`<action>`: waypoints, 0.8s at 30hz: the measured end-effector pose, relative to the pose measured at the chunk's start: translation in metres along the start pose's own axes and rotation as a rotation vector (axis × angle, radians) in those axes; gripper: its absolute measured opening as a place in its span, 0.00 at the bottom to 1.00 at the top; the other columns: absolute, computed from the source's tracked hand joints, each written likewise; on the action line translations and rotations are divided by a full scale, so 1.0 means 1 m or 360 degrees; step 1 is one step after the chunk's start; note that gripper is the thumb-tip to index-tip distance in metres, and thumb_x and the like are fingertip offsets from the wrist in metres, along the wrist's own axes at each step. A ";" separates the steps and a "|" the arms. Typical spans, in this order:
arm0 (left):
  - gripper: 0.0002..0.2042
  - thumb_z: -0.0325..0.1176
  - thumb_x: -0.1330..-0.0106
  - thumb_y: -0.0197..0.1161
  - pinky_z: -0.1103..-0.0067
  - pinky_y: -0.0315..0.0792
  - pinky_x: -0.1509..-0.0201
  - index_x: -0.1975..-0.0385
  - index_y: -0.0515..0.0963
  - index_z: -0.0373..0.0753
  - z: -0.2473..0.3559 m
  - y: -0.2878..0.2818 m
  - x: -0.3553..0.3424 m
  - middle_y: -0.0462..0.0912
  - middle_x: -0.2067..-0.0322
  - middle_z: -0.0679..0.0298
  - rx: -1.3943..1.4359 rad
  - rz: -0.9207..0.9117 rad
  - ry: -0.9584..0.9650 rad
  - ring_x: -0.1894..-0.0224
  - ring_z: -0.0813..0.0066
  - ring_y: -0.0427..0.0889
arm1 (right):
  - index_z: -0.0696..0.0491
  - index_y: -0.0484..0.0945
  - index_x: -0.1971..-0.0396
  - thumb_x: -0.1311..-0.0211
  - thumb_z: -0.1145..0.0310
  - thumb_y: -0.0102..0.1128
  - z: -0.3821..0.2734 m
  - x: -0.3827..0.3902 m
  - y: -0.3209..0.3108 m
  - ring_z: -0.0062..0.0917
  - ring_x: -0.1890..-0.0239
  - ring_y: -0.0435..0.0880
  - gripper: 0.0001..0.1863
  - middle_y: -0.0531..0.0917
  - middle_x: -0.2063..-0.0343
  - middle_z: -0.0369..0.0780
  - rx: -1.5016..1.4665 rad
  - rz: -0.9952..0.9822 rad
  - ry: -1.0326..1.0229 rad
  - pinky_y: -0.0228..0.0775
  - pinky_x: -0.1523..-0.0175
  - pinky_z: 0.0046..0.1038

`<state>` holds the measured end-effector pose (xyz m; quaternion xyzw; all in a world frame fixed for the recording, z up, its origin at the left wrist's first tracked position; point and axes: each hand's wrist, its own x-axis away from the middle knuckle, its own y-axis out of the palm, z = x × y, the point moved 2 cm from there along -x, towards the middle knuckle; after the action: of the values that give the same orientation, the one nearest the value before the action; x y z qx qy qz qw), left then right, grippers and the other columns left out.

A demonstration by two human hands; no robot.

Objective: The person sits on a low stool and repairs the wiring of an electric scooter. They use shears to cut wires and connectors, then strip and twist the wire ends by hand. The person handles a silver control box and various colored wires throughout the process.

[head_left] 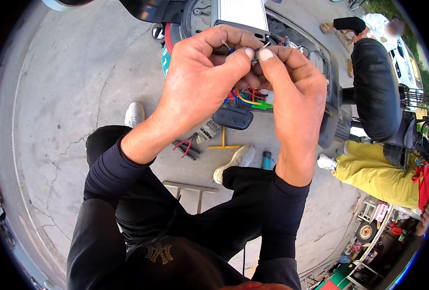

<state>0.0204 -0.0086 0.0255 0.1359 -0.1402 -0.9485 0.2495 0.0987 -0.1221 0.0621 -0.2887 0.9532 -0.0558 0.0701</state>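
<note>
My left hand (195,77) and my right hand (296,87) meet over an opened vehicle body, thumbs and forefingers pinched together on thin wires (255,59). A greenish strand and a pale one show between the fingertips. Beside my left forefinger, a thin blue wire (230,49) sticks out with a bare end. How the strands join is hidden by the fingers. Below the hands hang thicker blue, yellow and red wires (243,100) with a green connector (263,105). A silver finned box (243,14) sits just beyond my hands.
A black pedal-like pad (233,117) juts from the vehicle. On the concrete lie a yellow T-handle tool (223,146), a small finned metal part (208,130) and a teal canister (267,159). A black seat (376,89) stands right, near a person in yellow trousers (374,169); another person sits farther back.
</note>
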 end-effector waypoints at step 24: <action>0.09 0.28 0.29 0.59 0.83 0.78 0.62 0.54 0.81 0.33 -0.002 -0.002 0.002 0.85 0.65 0.64 -0.0085 -0.0031 0.0039 0.67 0.81 0.83 | 0.64 0.82 0.68 0.38 0.70 0.62 -0.002 0.000 -0.002 0.12 0.74 0.77 0.10 0.83 0.77 0.36 0.0090 -0.0009 -0.0008 0.67 0.69 0.16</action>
<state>0.0179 -0.0083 0.0225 0.1421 -0.1103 -0.9525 0.2456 0.0999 -0.1236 0.0641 -0.2893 0.9503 -0.0823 0.0804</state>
